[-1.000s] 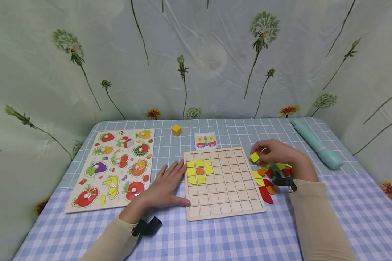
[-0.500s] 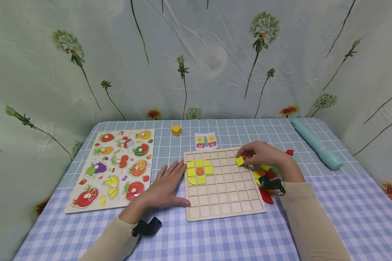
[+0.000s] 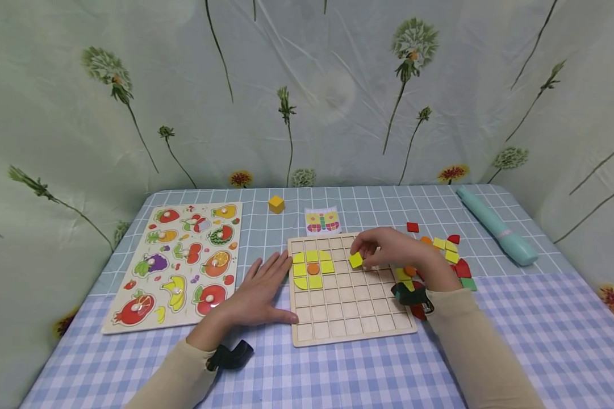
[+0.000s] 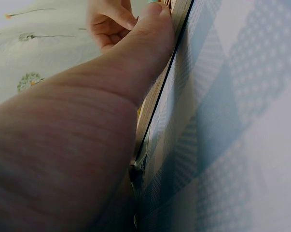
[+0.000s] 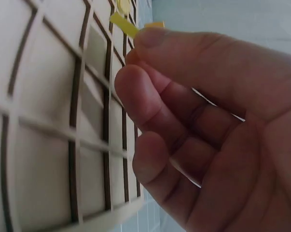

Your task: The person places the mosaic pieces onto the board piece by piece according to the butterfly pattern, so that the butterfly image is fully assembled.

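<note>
Between thumb and finger, my right hand (image 3: pixel 385 248) pinches a yellow square tile (image 3: pixel 356 260) just over the wooden grid board (image 3: pixel 355 326). In the right wrist view the tile (image 5: pixel 123 24) shows edge-on at the fingertips, the other fingers curled beneath. My left hand (image 3: pixel 258 292) lies spread with straight fingers at the board's left edge, its fingertips and thumb touching the rim. Upper left on the board, several yellow tiles (image 3: pixel 312 255) surround an orange round tile (image 3: pixel 313 268). A pattern card (image 3: pixel 322 221) with a butterfly lies behind the board.
Loose red, yellow, orange and green tiles (image 3: pixel 452 257) lie scattered right of the board, some hidden by my right wrist. A fruit puzzle board (image 3: pixel 184 261) is on the left. An orange cube (image 3: pixel 276 204) stands at the back, and a teal tube-like object (image 3: pixel 496 225) lies back right.
My right hand has carried the yellow square tile leftward from the loose tiles to above the board, uncovering more of the pile. The left hand has stayed in place.
</note>
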Motion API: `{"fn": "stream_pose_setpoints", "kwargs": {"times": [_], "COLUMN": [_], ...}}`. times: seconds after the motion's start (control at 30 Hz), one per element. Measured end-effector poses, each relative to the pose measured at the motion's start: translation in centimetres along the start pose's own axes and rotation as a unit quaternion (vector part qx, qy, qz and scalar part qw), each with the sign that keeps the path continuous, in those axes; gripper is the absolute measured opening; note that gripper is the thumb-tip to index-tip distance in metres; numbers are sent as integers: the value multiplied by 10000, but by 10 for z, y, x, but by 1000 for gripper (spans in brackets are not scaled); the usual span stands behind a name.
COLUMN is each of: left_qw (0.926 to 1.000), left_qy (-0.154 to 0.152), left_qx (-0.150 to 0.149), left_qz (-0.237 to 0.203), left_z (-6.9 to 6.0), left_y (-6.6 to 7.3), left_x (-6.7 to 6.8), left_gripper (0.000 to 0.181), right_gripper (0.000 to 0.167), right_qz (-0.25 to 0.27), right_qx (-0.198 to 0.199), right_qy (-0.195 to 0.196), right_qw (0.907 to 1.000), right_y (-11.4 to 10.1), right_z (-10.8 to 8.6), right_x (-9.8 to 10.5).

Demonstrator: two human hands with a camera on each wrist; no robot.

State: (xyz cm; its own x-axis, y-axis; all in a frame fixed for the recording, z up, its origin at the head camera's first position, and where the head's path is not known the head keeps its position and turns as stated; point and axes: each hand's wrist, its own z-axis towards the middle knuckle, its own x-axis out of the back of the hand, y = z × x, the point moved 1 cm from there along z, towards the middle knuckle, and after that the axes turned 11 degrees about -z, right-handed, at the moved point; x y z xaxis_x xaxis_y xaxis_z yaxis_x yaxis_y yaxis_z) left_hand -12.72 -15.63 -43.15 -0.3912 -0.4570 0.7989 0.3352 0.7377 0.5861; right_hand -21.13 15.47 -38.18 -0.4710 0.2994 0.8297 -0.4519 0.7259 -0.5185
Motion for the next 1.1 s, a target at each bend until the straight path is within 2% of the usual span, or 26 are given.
{"fn": "stream_pose_setpoints", "kwargs": {"times": [0.33,0.63,1.1], "left_qw": [10000,10000,10000], "left_qy": [21,2,-1], "left_qx": [-22,12,15], "left_qz": [-53,-39,-35], "left_z": [-1,1,0], "left_y": [0,1,0], "left_x": [0,0,0], "left_gripper": [124,122,124], "right_gripper": [19,20,19], "right_qz": [150,180,-144], "right_qx": [541,634,672], "right_qy": [-151,-316,-192], "right_qw": [9983,9973,9974], "right_y": [-18,-29,-38], "right_z": [6,12,17], "right_x": [-12,-24,-35]}}
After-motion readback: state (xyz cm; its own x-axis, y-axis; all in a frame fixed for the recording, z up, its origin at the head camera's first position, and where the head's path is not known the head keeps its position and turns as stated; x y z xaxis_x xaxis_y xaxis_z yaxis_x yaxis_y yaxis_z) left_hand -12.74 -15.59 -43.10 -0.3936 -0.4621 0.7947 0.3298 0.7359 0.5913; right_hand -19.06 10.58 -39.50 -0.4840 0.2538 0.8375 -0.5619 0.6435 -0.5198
